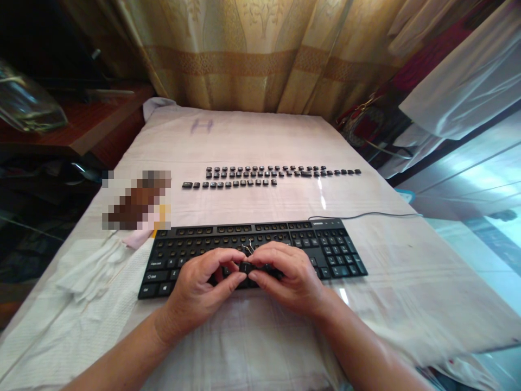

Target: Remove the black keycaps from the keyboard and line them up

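A black keyboard (151,273) lies in front of me, with bare switch sockets in its upper rows and keycaps on the lower rows and number pad. Above its middle, my left hand (201,279) and my right hand (291,274) meet fingertip to fingertip. A loose black keycap (246,267) is pinched between them, mostly by the left fingers. From beside the right fingertips a thin wire keycap puller (248,247) sticks up, its lower part hidden. The hands cover the keys beneath.
Removed keycaps (220,185) stand in rows on the pale bed sheet (264,141) beyond the keyboard. The keyboard cable (366,216) runs right. White cloth (91,274) and a pixelated patch lie left. A wooden cabinet (122,117) stands at left, a patterned curtain (252,60) behind.
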`<state>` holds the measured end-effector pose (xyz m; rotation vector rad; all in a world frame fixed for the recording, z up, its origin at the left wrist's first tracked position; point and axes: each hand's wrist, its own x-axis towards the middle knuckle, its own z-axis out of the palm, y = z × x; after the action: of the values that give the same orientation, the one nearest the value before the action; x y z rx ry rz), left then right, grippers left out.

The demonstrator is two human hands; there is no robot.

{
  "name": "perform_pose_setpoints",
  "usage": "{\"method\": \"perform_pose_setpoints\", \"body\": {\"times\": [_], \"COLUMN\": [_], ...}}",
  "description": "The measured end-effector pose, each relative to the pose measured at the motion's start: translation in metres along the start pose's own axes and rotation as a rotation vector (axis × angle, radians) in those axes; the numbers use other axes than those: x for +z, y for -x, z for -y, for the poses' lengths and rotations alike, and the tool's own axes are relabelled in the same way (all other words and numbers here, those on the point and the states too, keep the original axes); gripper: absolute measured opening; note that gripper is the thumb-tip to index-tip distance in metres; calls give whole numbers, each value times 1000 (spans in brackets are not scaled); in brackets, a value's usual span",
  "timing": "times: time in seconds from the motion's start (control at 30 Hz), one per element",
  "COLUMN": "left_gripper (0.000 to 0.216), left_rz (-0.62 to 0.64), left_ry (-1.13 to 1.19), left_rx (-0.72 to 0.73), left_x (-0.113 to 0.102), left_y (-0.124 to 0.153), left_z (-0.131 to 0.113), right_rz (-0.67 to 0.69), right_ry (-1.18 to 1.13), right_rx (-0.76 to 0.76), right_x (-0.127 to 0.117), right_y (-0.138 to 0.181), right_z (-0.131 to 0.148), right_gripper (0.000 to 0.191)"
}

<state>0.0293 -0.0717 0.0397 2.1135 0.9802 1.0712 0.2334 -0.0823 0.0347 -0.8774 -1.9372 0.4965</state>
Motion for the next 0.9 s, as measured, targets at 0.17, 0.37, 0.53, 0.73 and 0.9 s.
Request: {"method": "perform_pose_setpoints", "body": {"times": [0.17,0.37,0.53,0.73,0.9], "left_gripper": [20,22,27,29,27], "left_rz": [-5,3,6,40,35], "left_ry": [-1,12,80,118,123], "left_rx": [12,-27,-64,-108,-111], "left_x": [1,0,1,1,1], "left_y": [0,0,2,3,4], "left_z": [0,0,1,1,0], "right_rz": [-4,11,34,60,74], "right_ry": [4,-19,-44,-84,-114], "right_rx": [-5,11,7,24,64], "right_x": [0,-1,-1,-1,-4], "right_y": [0,-1,1,1,-1], "right_z": [0,0,-1,-2,0], "right_gripper": [9,15,28,25,19]}}
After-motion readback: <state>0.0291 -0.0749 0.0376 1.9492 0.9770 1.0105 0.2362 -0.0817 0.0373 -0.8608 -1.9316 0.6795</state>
